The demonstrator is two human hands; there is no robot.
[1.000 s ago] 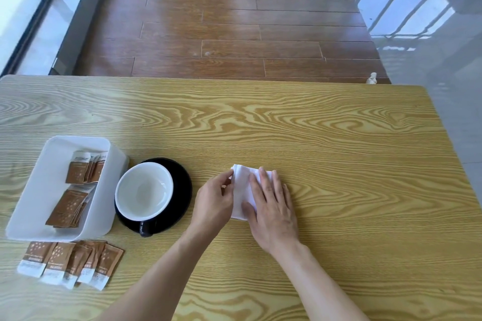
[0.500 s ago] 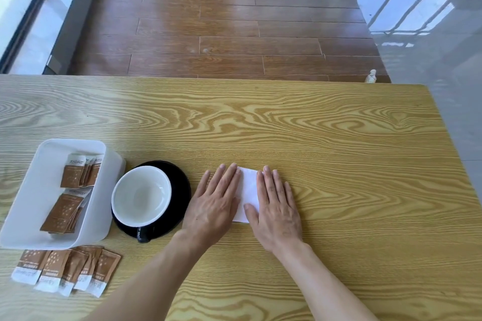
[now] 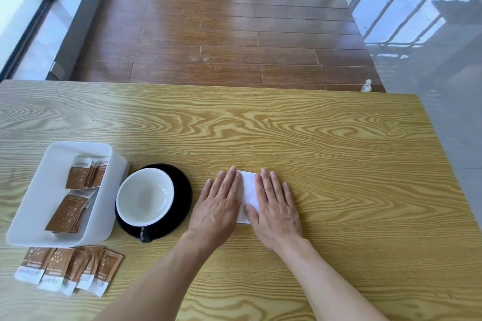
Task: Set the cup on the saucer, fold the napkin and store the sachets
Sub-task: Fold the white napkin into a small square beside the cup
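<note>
- Nearest the person, a fanned row of brown-and-white paper sachets (image 3: 70,270) lay loose on the pale wood-grain table (image 3: 313,138), just in front of the white plastic tub (image 3: 34,216).
- Both forearms reached in from the near edge.
- The left hand (image 3: 217,206) lay open and flat, palm down, covering the left side of the folded white paper napkin (image 3: 249,194).
- The right hand (image 3: 277,210) was likewise open and flat, fingers together, pressing the napkin's right side; only a strip of white showed between the two hands.
- Left of the hands, the white-lined cup (image 3: 144,197) sat on the black round saucer (image 3: 180,198), touching the tub's side.
- Inside the tub, more brown sachets (image 3: 75,195) lay in two bunches.
- Beyond the table lay dark wooden floorboards (image 3: 221,34).
</note>
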